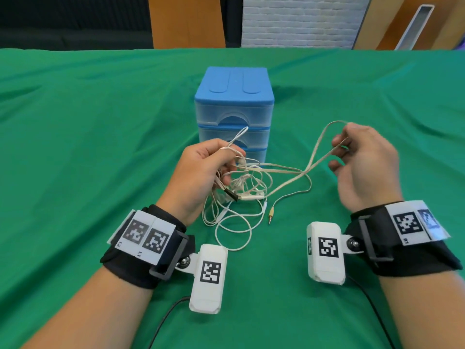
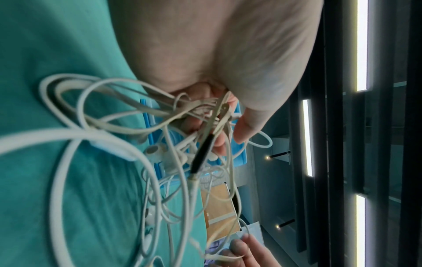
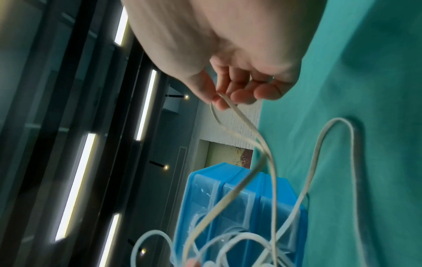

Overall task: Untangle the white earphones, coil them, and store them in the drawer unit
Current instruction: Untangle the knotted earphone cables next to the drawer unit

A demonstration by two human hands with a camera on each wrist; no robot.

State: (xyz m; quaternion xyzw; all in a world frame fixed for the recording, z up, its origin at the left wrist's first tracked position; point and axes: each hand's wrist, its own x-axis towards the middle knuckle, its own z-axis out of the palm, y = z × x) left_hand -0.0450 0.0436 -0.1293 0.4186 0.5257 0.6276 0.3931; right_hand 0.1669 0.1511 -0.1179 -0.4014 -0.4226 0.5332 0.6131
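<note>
Green cloth-covered table [image 1: 75,147] ran under everything. Nearest, slack loops and the gold-tipped jack plug [image 1: 271,214] lay on it. Left hand [image 1: 201,172] clamped the knot of the thin white tangled earphones [image 1: 251,187]; right hand [image 1: 362,159] pinched one raised loop, hand just off to the right. Best to feed that loop back through slowly, not yank. Beyond, the blue-topped clear plastic three-drawer unit [image 1: 234,96] looked closed; contents unreadable.

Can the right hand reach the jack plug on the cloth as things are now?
Probably yes: the jack plug lies bare on the green cloth between the wrists, nothing over it. But the right hand pinches a loop of the white earphones and must release it first.
</note>
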